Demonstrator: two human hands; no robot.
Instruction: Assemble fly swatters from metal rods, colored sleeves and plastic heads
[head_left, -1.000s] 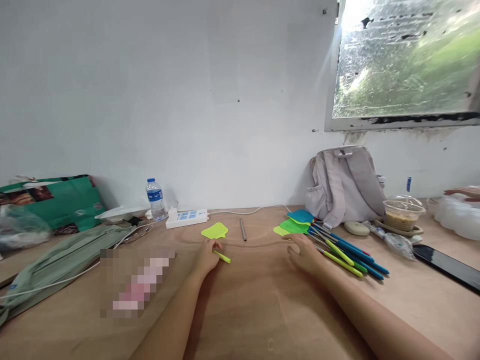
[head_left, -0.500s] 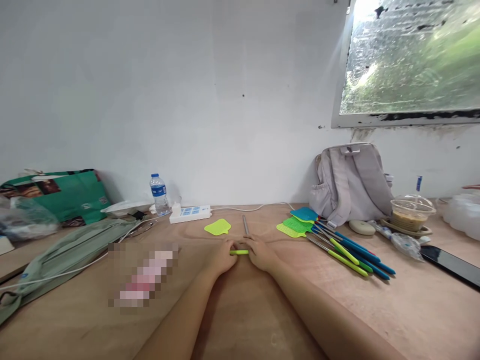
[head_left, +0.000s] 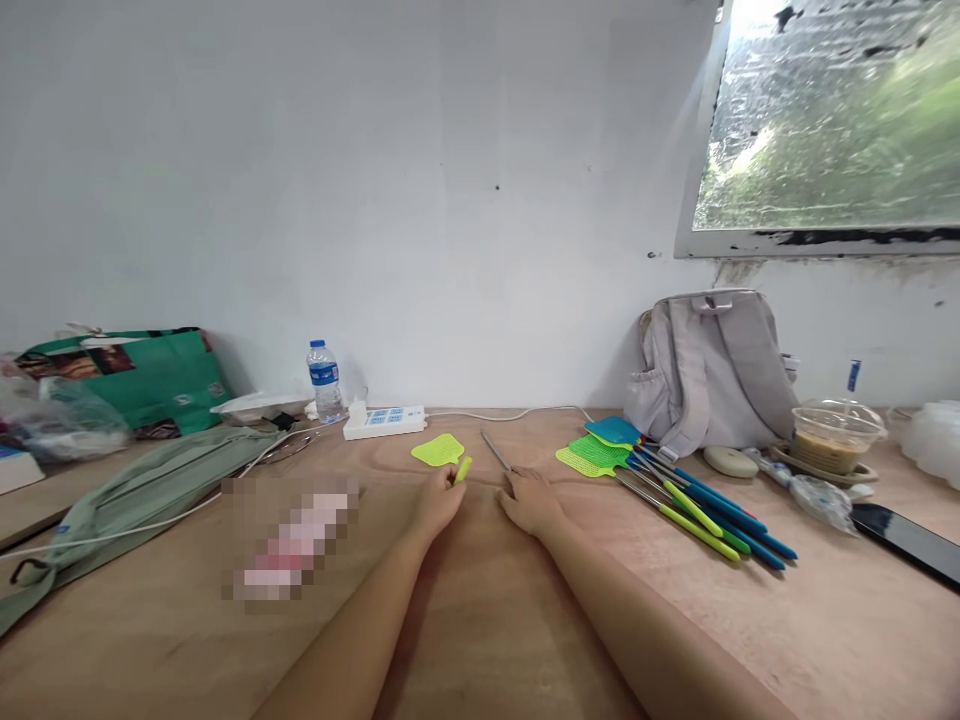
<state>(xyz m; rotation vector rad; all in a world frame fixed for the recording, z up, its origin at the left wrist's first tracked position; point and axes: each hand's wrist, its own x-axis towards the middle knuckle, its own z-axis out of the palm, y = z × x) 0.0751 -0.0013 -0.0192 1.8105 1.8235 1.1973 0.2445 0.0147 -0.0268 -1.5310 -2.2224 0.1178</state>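
Note:
My left hand [head_left: 439, 500] is closed around a short yellow-green handle [head_left: 463, 469], whose end sticks up past the fingers. Just beyond that hand lies a loose yellow-green fly swatter head [head_left: 437, 450], flat on the table. My right hand [head_left: 531, 503] rests low on the table, its fingers over the near end of a thin grey metal rod [head_left: 495, 450]. The rod slants away to the left; its near end is hidden under the fingers. Fly swatters with blue, green and yellow-green heads [head_left: 600, 450] lie in a pile to the right.
A white power strip [head_left: 385, 422] and a water bottle [head_left: 325, 385] stand by the wall. On the right are a grey backpack [head_left: 716, 370], a drink cup [head_left: 832, 440] and a black phone [head_left: 911, 545]. A grey-green strap bag [head_left: 165, 490] and a blurred pink item [head_left: 296, 545] lie left.
My hands have moved apart. The yellow-green handle, level between them before, is now tilted up in my left hand. The rod has swung to a steeper slant under my right hand.

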